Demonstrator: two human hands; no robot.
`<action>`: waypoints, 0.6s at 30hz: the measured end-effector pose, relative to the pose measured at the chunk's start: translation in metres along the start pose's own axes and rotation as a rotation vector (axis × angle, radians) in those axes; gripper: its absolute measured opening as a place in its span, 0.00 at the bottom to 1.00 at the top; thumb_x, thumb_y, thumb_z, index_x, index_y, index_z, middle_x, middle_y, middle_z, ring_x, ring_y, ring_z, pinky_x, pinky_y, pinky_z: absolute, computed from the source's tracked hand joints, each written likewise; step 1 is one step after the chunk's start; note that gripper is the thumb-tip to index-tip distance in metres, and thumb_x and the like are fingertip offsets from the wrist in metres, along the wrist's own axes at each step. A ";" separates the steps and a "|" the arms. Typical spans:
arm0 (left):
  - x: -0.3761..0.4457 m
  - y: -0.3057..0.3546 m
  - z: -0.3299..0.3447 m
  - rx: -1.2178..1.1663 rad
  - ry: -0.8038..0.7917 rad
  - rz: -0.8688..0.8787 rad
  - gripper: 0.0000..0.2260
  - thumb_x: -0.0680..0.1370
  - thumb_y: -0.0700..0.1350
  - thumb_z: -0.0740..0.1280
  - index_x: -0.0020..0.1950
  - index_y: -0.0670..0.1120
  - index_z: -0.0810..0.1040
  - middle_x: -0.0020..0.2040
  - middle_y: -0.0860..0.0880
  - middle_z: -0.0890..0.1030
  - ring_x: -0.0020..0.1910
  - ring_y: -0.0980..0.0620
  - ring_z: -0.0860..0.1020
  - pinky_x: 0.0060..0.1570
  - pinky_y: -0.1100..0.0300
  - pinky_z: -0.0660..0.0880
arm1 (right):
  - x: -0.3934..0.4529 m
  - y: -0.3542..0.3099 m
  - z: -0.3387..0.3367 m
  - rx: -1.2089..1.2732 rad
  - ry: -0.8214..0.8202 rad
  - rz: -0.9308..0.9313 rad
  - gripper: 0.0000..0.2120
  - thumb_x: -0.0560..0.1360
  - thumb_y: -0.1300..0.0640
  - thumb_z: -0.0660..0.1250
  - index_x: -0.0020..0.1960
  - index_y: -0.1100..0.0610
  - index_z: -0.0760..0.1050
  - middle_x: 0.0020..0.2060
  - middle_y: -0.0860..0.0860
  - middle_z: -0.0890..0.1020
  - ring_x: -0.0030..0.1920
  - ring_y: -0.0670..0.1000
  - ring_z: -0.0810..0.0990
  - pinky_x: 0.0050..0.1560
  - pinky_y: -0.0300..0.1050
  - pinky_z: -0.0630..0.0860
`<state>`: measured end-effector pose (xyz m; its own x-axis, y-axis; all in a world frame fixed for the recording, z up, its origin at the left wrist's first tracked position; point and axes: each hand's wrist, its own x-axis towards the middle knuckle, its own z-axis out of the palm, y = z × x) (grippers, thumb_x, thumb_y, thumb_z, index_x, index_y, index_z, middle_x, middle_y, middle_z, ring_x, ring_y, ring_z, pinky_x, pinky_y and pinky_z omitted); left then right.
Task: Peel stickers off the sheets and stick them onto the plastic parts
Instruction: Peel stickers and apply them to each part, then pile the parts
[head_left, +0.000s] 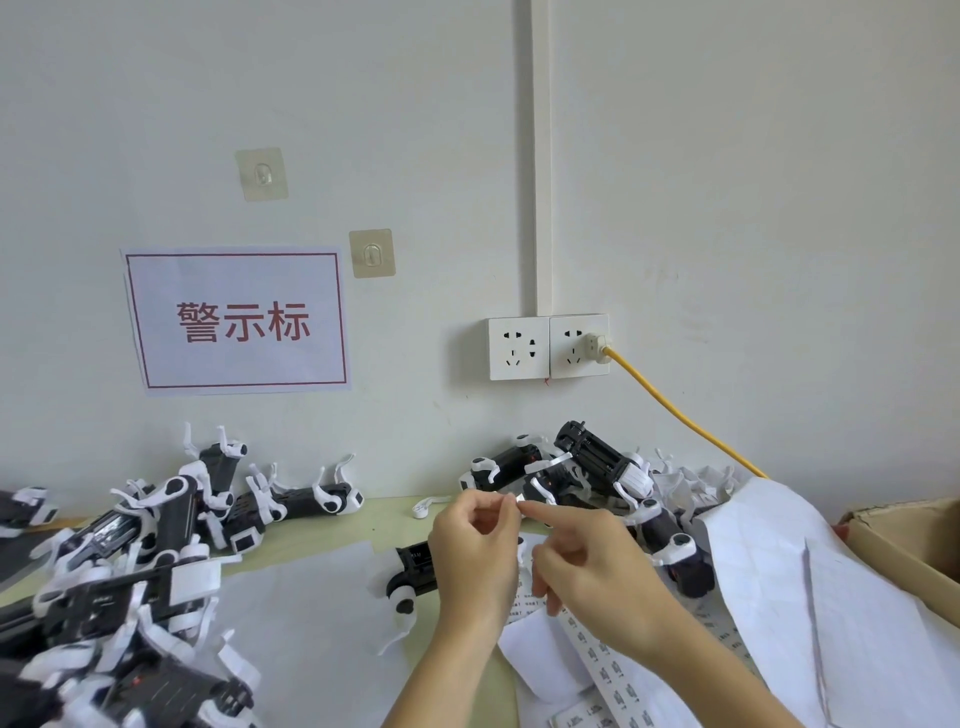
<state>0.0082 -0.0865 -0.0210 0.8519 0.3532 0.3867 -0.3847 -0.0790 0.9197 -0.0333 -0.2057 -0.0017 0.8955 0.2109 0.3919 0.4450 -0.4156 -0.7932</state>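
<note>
My left hand (475, 551) and my right hand (587, 561) are raised together above the table. Between the left thumb and forefinger is a small pale sticker (511, 500), and my right forefinger touches its end. Below the hands lies a black-and-white plastic part (410, 566), partly hidden by my left wrist. Sticker sheets (602, 660) with rows of small printed labels lie under my right forearm.
A pile of black-and-white plastic parts (130, 571) fills the left side, another pile (597, 478) sits at the back by the wall. Crumpled white backing paper (831, 597) and a cardboard box (914, 545) are on the right. A yellow cable (680, 415) runs from the wall socket.
</note>
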 end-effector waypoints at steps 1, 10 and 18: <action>0.000 0.000 0.000 -0.001 0.005 -0.002 0.07 0.77 0.39 0.71 0.39 0.43 0.82 0.33 0.48 0.82 0.31 0.56 0.77 0.34 0.63 0.74 | 0.001 0.001 0.001 0.010 -0.006 0.004 0.28 0.75 0.67 0.59 0.69 0.46 0.75 0.31 0.55 0.82 0.29 0.46 0.79 0.36 0.38 0.76; -0.001 0.007 0.000 -0.103 -0.068 -0.053 0.14 0.80 0.40 0.67 0.35 0.42 0.82 0.29 0.50 0.79 0.26 0.55 0.72 0.26 0.65 0.68 | 0.003 0.004 0.004 0.153 -0.026 0.018 0.29 0.73 0.69 0.57 0.61 0.38 0.76 0.28 0.54 0.80 0.28 0.49 0.77 0.35 0.37 0.75; 0.013 0.014 -0.019 0.257 -0.117 0.272 0.11 0.78 0.39 0.65 0.42 0.54 0.81 0.33 0.53 0.79 0.34 0.62 0.76 0.35 0.68 0.73 | 0.008 0.017 -0.003 0.181 0.247 0.170 0.09 0.80 0.63 0.61 0.51 0.53 0.79 0.26 0.52 0.79 0.27 0.48 0.77 0.33 0.43 0.75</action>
<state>0.0070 -0.0653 -0.0047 0.7714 0.1799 0.6104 -0.5131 -0.3914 0.7639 -0.0189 -0.2137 -0.0112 0.9407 -0.0772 0.3304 0.3013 -0.2580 -0.9180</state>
